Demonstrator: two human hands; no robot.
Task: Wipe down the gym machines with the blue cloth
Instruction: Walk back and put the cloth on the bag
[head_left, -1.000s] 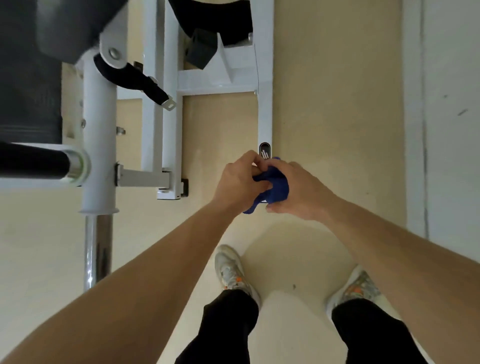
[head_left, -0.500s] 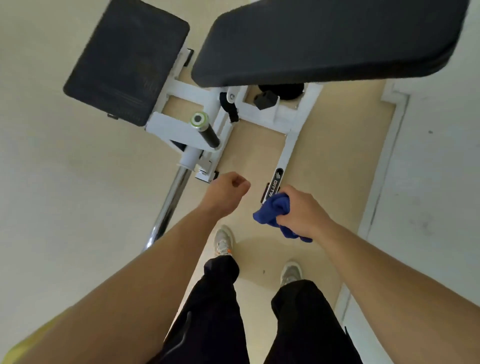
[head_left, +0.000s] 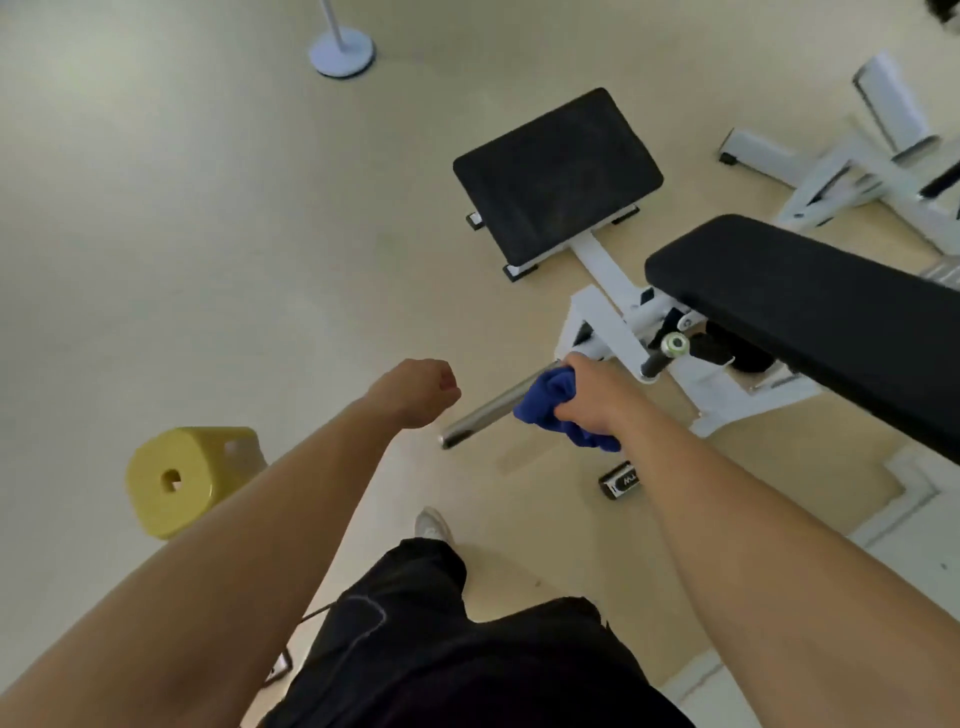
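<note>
1. The blue cloth (head_left: 558, 402) is bunched in the right hand (head_left: 595, 395), over the upper part of a chrome bar (head_left: 485, 413) close to where the bar meets the machine's white frame (head_left: 605, 312). A loose end of the cloth hangs below the hand.
2. The right fingers are curled tight round the cloth, grasping it, and the cloth looks to be pressed against the bar.
3. The left hand (head_left: 415, 392) hangs in the air just left of the bar's free end, fingers clenched into a fist and grasping nothing.
4. The gym machine carries 2 black pads: a square pad (head_left: 558, 174) farther off and a long pad (head_left: 810, 317) to the right, slanting toward the lower right.
5. A short black handle with a pale end cap (head_left: 674, 344) juts out of the frame just right of the right hand.
6. A small black end piece with white lettering (head_left: 620, 480) lies on the floor (head_left: 208, 234) below the right forearm.
7. A yellow stool (head_left: 174, 480) stands to the left, partly behind the left forearm.
8. A second white frame (head_left: 852, 171) sits at the upper right, and a round white base (head_left: 341, 50) at the top.
</note>
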